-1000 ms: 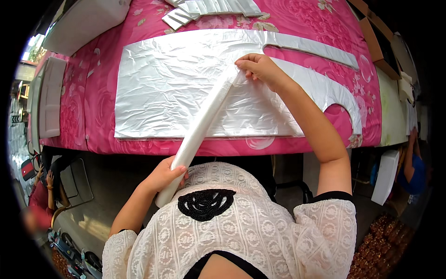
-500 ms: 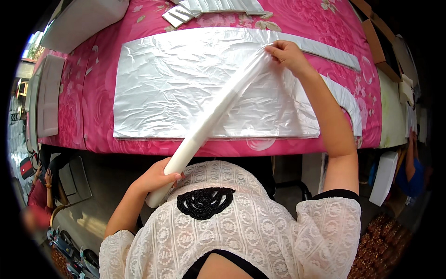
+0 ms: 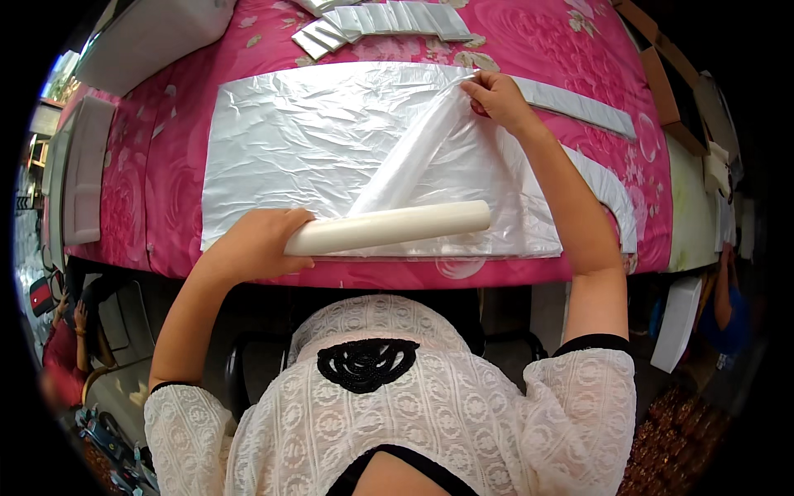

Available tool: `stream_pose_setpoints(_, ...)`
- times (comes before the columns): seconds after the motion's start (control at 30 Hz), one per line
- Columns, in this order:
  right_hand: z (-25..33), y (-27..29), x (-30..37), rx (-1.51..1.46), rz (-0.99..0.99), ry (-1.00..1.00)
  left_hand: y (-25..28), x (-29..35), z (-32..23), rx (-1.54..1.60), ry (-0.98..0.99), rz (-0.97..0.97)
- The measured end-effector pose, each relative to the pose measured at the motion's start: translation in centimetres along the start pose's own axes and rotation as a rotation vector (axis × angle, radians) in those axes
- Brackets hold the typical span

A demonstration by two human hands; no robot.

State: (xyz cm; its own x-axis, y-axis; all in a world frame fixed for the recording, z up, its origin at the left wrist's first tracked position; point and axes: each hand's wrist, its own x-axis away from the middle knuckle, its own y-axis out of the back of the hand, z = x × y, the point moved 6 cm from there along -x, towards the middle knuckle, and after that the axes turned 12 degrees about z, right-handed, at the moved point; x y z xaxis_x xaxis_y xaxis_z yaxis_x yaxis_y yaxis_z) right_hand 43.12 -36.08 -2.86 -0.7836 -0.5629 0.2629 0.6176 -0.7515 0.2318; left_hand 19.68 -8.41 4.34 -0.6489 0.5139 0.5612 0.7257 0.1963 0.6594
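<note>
My left hand (image 3: pixel 259 245) is wrapped round the left end of a smooth white tube-shaped roll (image 3: pixel 405 226), held nearly level over the front part of a silvery sheet (image 3: pixel 281 140). A loose band of clear plastic film (image 3: pixel 411 153) slants from behind the roll up to my right hand (image 3: pixel 494 97). My right thumb and fingers pinch this film near the sheet's far right edge. The silvery sheet is wrinkled and lies flat, partly covered by the film and roll. Whether the film is joined to the roll I cannot tell.
A pink floral cloth (image 3: pixel 562 50) covers the table. Flat silvery packets (image 3: pixel 397 18) lie overlapped at the back. Silvery strips (image 3: pixel 579 107) extend right of the sheet. A white box (image 3: pixel 157 41) stands back left; brown cartons (image 3: pixel 676 91) stand right. Other people are at both sides.
My left hand has moved forward onto the table. The roll has swung from a steep slant to nearly level, its free end away from my right hand, which still pinches the film.
</note>
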Motion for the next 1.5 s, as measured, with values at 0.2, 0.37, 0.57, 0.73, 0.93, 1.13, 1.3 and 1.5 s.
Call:
stream_pose_setpoints(0.2, 2.7, -4.7, -4.0, 0.253, 0.071, 0.098, 0.7, -4.1, -2.8, -0.319, -0.398, -0.498)
stream_pose_setpoints(0.37, 3.2, -4.3, -4.9, 0.346, 0.080, 0.032, -4.1, -5.0, -3.6, -0.327, -0.496, -0.259)
stream_pose_setpoints(0.57, 5.7, -5.5, -1.2, 0.482, -0.254, 0.188, -7.9, -5.2, -3.5, -0.340, -0.424, -0.205)
stream_pose_setpoints(0.73, 6.7, -16.1, 9.3, 0.724, 0.066, 0.399, -9.0, -5.4, -4.7, -0.384, -0.351, -0.258)
stream_pose_setpoints(0.93, 4.2, -11.4, 11.8, 0.872, -0.156, 0.307, -9.6, -5.4, -4.8, -0.398, -0.306, -0.269)
stream_pose_setpoints(1.13, 2.4, -2.5, 13.4, 0.935, -0.470, 0.201, -9.9, -5.5, -5.5, -0.439, -0.248, -0.288)
stream_pose_setpoints(1.3, 5.2, -11.3, 13.8, 0.781, 0.019, 0.440, -12.8, -6.1, -6.2, -0.575, -0.104, -0.426)
stream_pose_setpoints(1.5, 6.4, -15.5, 8.2, 0.942, -0.030, 0.680, -13.2, -5.8, -7.0, -0.573, -0.090, -0.414)
